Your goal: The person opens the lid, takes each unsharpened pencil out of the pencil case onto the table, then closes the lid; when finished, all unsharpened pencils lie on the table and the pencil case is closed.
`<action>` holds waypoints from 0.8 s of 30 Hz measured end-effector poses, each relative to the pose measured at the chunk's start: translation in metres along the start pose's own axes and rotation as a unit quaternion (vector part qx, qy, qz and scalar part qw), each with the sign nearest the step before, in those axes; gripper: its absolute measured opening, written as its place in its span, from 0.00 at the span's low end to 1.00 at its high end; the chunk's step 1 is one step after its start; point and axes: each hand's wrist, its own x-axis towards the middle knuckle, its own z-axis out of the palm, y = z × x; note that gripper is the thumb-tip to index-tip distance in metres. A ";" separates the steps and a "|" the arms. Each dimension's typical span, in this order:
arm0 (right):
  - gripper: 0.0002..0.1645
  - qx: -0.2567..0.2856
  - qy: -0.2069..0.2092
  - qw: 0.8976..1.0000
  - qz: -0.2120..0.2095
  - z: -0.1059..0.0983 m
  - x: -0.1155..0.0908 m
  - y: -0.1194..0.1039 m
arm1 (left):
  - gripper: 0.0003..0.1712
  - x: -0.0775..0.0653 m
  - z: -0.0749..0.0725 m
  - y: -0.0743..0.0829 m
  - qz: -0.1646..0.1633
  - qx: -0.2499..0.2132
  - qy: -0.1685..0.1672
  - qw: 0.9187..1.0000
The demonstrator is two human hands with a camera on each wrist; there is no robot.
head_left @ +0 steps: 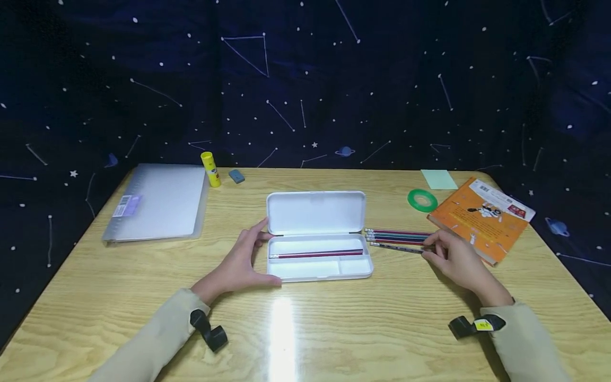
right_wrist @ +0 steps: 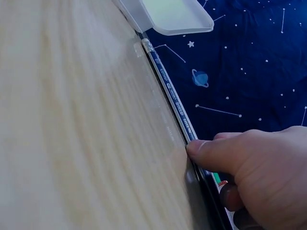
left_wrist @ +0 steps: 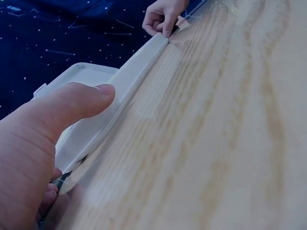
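A white pencil case (head_left: pixel 305 269) lies with its lid (head_left: pixel 316 213) raised at the middle of the table. Two or so dark red pencils (head_left: pixel 317 255) lie along its long back compartment. My left hand (head_left: pixel 238 263) grips the case's left end, thumb at the front edge and fingers by the hinge side. To the right of the case, my right hand (head_left: pixel 455 262) pinches a dark patterned pencil (head_left: pixel 397 248) between thumb and forefinger, its eraser end toward the case. Right behind that pencil lie several coloured pencils (head_left: pixel 396 234) side by side, partly hidden by the fingers.
An orange book (head_left: pixel 482 225), a green tape roll (head_left: pixel 422 200) and pale green sticky notes (head_left: pixel 438 179) are at the back right. At the back left are a clear-covered binder (head_left: pixel 159 204), a yellow glue stick (head_left: pixel 211 170) and a blue-grey eraser (head_left: pixel 236 176).
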 end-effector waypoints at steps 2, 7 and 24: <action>0.16 -0.002 0.000 1.000 0.009 0.002 0.005 0.000 | 0.75 -0.001 -0.001 -0.001 0.002 0.001 0.003 1.000; 0.15 -0.015 -0.013 1.000 0.018 0.004 0.017 0.000 | 0.75 0.001 -0.002 -0.001 0.002 0.003 0.003 1.000; 0.08 0.091 -0.093 0.991 -0.021 0.047 0.052 -0.062 | 0.74 -0.001 0.001 -0.002 0.000 -0.003 0.001 1.000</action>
